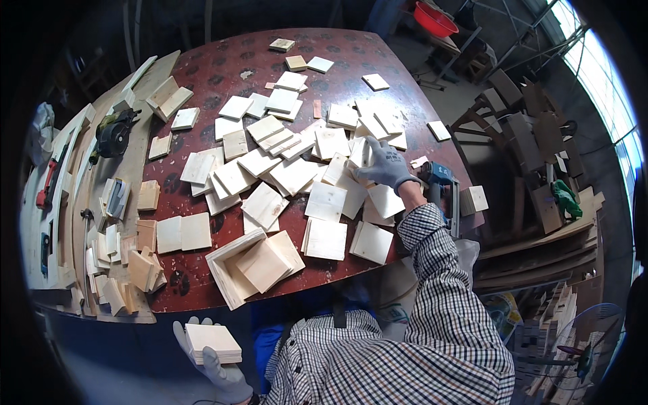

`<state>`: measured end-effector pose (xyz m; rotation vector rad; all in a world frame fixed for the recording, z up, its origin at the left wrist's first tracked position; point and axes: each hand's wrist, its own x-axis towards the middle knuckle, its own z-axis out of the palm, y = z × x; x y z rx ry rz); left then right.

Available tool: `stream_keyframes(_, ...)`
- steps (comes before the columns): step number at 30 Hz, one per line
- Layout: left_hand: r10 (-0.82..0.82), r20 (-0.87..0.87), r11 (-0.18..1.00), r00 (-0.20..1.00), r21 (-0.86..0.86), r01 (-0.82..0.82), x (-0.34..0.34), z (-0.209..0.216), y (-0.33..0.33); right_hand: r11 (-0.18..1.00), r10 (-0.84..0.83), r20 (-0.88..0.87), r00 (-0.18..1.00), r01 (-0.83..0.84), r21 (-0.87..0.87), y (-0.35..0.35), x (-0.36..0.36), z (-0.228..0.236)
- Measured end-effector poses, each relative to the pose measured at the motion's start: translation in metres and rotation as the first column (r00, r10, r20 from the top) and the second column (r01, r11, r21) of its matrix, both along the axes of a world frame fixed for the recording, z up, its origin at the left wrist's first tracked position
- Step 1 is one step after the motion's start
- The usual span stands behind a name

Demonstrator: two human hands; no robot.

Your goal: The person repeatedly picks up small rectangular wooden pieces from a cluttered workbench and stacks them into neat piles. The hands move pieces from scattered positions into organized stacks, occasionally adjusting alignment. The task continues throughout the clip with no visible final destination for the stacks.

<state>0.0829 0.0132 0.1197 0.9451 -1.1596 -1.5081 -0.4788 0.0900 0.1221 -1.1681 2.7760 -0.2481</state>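
Note:
A short stack of square plywood pieces rests in my left hand, off the near edge of the table. That hand wears a grey glove, its thumb pressed over the stack's near side and its fingers curled around the left. My right hand, also gloved, reaches out over the right part of the heap and has its fingers closed on a pale wooden square. Around it lie many loose wooden squares, overlapping at various angles. Near the front edge a wooden piece leans in an L-shaped wooden corner.
A blue nail gun lies just right of my right hand on the red table. Wood offcuts and a black tape measure sit along the left side. Long boards are stacked beyond the right edge.

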Motion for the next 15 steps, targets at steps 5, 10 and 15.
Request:
stream_keyframes(5,0.016,0.063,0.997,0.998,-0.073,-0.012,0.011,-0.003,0.006,0.934,-0.316,-0.127,0.94,0.332,0.134,0.019,-0.022,0.018)
stream_keyframes(10,0.023,0.022,0.999,0.999,-0.026,-0.022,0.015,-0.005,0.007,0.91,-0.284,-0.062,0.957,0.29,0.296,0.026,-0.03,0.015)
stream_keyframes(15,0.037,-0.033,0.999,0.999,0.038,-0.036,0.003,0.006,0.009,0.995,0.007,-0.059,0.998,-0.001,0.097,0.018,-0.002,0.003)
